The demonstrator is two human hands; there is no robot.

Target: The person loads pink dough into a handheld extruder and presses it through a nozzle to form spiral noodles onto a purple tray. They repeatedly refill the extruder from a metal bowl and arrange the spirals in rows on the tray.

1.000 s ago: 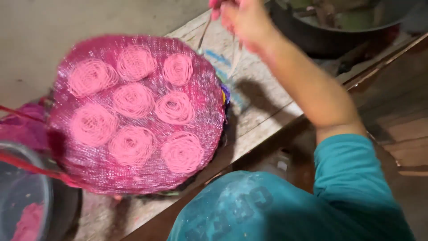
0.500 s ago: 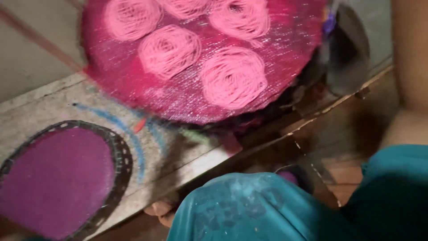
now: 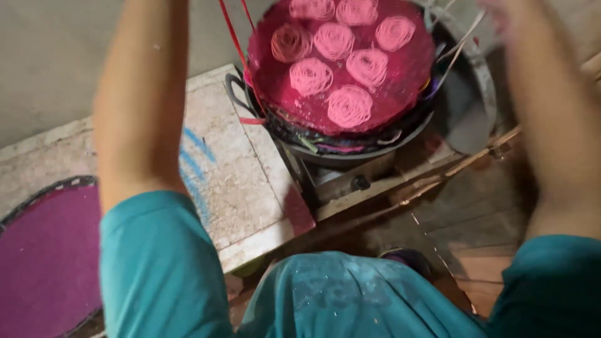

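Round pink mesh tray (image 3: 375, 94) carrying seven pink noodle coils (image 3: 349, 105), seated on dark pot (image 3: 350, 150) | Surface: speckled stone slab (image 3: 235, 181), grey wall behind | Nearby: purple mat (image 3: 44, 263), red strings (image 3: 233, 37) | Left hand out of frame; right hand (image 3: 501, 15) blurred, grip cannot be told.

The person wears a teal short-sleeved shirt (image 3: 350, 300), its front dusted with pale powdery smudges; both sleeves end above the elbows, leaving the forearms bare.
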